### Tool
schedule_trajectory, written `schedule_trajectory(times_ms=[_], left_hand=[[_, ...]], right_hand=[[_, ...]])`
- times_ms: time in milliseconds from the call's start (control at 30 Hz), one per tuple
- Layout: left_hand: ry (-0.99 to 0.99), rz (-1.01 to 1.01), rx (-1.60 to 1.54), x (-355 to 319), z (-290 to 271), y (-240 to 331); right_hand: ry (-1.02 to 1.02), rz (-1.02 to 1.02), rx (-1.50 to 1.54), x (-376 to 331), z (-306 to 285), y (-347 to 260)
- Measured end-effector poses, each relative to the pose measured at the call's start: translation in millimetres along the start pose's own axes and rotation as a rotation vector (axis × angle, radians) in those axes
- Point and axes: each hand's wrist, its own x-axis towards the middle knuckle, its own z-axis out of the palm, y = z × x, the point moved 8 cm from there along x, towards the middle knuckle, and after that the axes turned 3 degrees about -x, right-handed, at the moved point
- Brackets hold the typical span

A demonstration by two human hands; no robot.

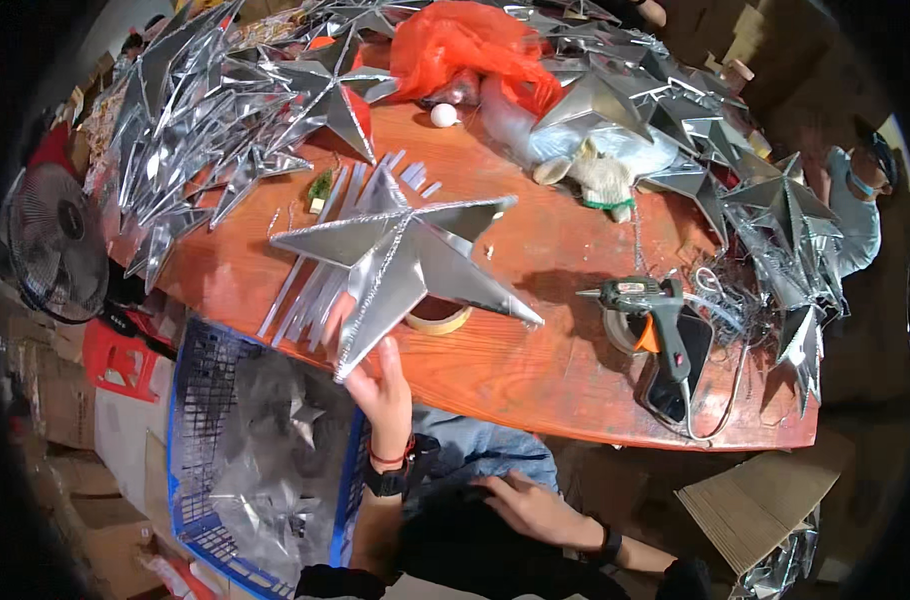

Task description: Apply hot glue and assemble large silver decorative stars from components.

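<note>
A large silver five-pointed star (400, 250) is tilted up over the near left part of the wooden table. My left hand (380, 385) grips its lowest point, with the thumb on the near side and other fingers partly hidden behind the foil. Behind the star lie several translucent glue sticks (310, 300) and a tan tape roll (440, 318). My right hand (530, 508) rests low over my lap, fingers loosely stretched, holding nothing I can see. A dark green glue gun (640, 297) with an orange trigger stands to the right on the table, apart from both hands.
Silver stars (205, 120) pile up at the far left and more (775, 205) at the right. A red plastic bag (465, 50) and a work glove (600, 178) lie behind. A phone (678, 365) sits beside cords. A blue basket (180, 440) and fan (60, 240) stand left.
</note>
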Motion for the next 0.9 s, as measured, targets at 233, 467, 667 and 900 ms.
schedule_trajectory(times_ms=[233,467,667,900], left_hand=[[0.079,-0.260,-0.298,1.1,-25.7,-36.0],[-0.061,-0.274,-0.556,27.4,-17.5,-40.1],[-0.143,-0.335,-0.592,24.7,-9.7,-38.6],[-0.222,-0.397,-0.860,15.3,-14.0,-44.9]], right_hand=[[0.076,0.043,0.056,-1.2,-1.1,23.9],[0.119,0.056,0.061,12.3,-7.8,28.2],[0.081,-0.302,0.358,11.7,-39.0,-14.6],[0.156,0.031,0.611,-29.4,-143.6,-36.9]])
